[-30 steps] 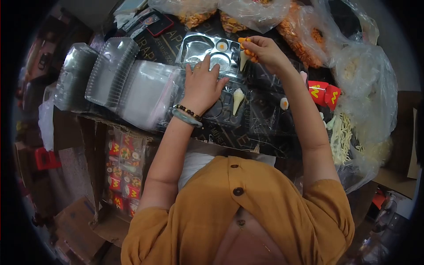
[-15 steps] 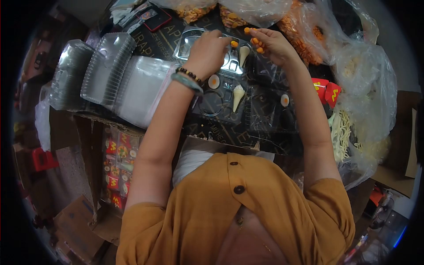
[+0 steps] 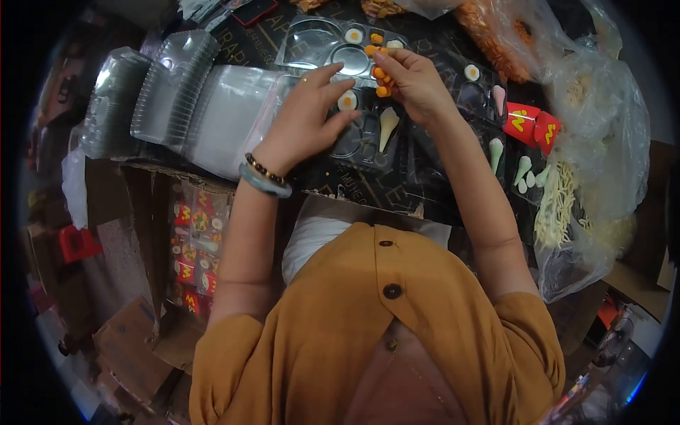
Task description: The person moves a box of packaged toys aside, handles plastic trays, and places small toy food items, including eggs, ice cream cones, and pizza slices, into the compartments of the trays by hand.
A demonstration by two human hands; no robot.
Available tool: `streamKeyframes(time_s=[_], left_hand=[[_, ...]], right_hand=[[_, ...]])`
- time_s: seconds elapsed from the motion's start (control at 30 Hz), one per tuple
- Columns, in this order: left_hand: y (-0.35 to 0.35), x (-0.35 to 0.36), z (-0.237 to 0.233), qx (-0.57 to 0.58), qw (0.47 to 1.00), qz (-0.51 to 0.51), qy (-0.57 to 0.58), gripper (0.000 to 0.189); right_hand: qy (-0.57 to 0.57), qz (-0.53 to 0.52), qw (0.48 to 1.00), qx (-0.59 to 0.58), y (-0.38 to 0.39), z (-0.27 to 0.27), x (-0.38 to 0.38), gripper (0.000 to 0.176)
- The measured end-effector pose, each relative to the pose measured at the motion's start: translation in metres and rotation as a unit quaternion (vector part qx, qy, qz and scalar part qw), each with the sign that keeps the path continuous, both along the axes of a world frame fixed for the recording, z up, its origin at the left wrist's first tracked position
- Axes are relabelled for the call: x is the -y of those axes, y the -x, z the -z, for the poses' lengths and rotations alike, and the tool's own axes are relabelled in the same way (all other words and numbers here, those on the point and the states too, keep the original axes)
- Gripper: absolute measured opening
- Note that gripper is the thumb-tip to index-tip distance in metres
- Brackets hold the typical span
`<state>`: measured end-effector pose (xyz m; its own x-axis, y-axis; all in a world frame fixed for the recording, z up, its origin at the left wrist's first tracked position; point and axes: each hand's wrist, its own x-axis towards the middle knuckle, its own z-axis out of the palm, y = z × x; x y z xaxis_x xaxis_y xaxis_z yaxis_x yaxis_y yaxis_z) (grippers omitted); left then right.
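My right hand (image 3: 419, 85) pinches several small orange toy pieces (image 3: 380, 73) between thumb and fingers, over the clear plastic trays. My left hand (image 3: 306, 113) hovers lower left with its fingers spread, holding nothing, close to a toy fried egg (image 3: 348, 100). In the upper clear tray (image 3: 304, 37) lie another toy egg (image 3: 353, 35) and a small orange piece (image 3: 376, 38). A toy ice cream cone (image 3: 387, 127) lies in the nearer tray. Part of the upper tray's right side is hidden by my right hand.
Stacked clear plastic lids (image 3: 173, 88) and flat clear sheets (image 3: 230, 117) lie at left. To the right are red toy boxes (image 3: 520, 122), cream noodle-like strands (image 3: 558, 205) and plastic bags (image 3: 609, 106). A phone (image 3: 253, 10) lies at the back. Packed sets (image 3: 191, 241) sit in a carton below left.
My left hand has drawn back from the upper tray toward the lower left and spread its fingers. My right hand, with the orange pieces, has come left and nearer over the trays.
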<state>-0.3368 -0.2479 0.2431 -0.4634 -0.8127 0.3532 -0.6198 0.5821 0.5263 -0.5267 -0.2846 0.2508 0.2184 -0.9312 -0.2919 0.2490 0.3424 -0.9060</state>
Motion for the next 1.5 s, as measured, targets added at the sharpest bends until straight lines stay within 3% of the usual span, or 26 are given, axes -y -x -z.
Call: streamKeyframes(time_s=[0.17, 0.4, 0.47, 0.77, 0.9, 1.13, 1.2, 1.43, 1.5], left_hand=[[0.002, -0.032, 0.020, -0.022, 1.000, -0.008, -0.011, 0.041], [0.018, -0.034, 0.023, 0.012, 0.999, -0.030, 0.018, 0.042], [0.022, -0.033, 0.027, 0.024, 0.999, -0.038, 0.031, 0.042], [0.023, -0.033, 0.025, 0.014, 0.998, -0.048, 0.030, 0.046], [0.031, -0.027, 0.017, 0.105, 0.992, -0.046, 0.049, 0.046], [0.038, -0.023, 0.023, 0.141, 0.986, -0.072, 0.057, 0.048], [0.041, -0.023, 0.024, 0.142, 0.984, -0.078, 0.073, 0.049], [0.036, -0.023, 0.021, 0.112, 0.988, -0.079, 0.067, 0.052], [0.036, -0.023, 0.020, 0.110, 0.989, -0.072, 0.061, 0.052]], right_hand=[[0.062, 0.009, 0.991, -0.118, -0.012, 0.009, -0.006, 0.028], [0.117, 0.001, 0.983, -0.144, 0.001, 0.018, -0.010, 0.028], [0.181, -0.015, 0.955, -0.236, -0.001, 0.024, -0.010, 0.028], [0.132, -0.004, 0.978, -0.165, 0.006, 0.013, -0.014, 0.028], [0.111, 0.023, 0.979, -0.171, 0.040, -0.003, -0.021, 0.026], [0.152, 0.135, 0.922, -0.331, 0.149, -0.012, -0.006, 0.026], [0.105, 0.032, 0.847, -0.519, 0.175, -0.012, 0.007, 0.027], [0.173, -0.025, 0.790, -0.588, 0.195, 0.002, 0.030, 0.026], [0.207, -0.002, 0.743, -0.636, 0.195, 0.002, 0.032, 0.027]])
